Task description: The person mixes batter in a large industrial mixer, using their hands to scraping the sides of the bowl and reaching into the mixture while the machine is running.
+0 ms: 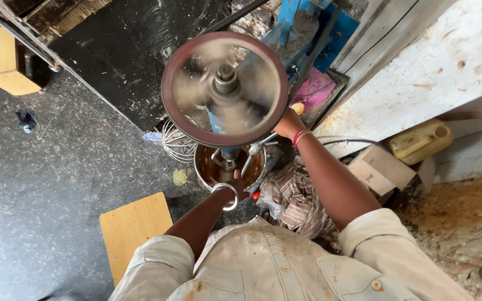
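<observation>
A: What are your two hands doing in this view?

B: Your left hand, with a metal bangle circling the wrist, is resting at the near rim of the metal bowl. Its grip is partly hidden by the wrist, so you cannot tell whether the fingers are pressing together or lying spread. Your right hand, marked by a red wrist thread, is reaching up to the right edge of the wheel. Its fingers are tucked behind the rim, so that grip cannot be told either.

A: Where is the wheel standing, and how is it appearing?

B: The wheel is sitting directly above the bowl, on a blue machine frame. Its spokes are showing as a blur, while the dark red rim is reading sharp.

A: What is lying around the bowl?

B: A wire whisk is lying just beside the bowl on its left. A striped cloth is bunching up on its right, under your right forearm. A pale wooden board is lying on the dark floor near your left elbow. A yellow jerrycan and a cardboard box are sitting well apart, over by the white wall.
</observation>
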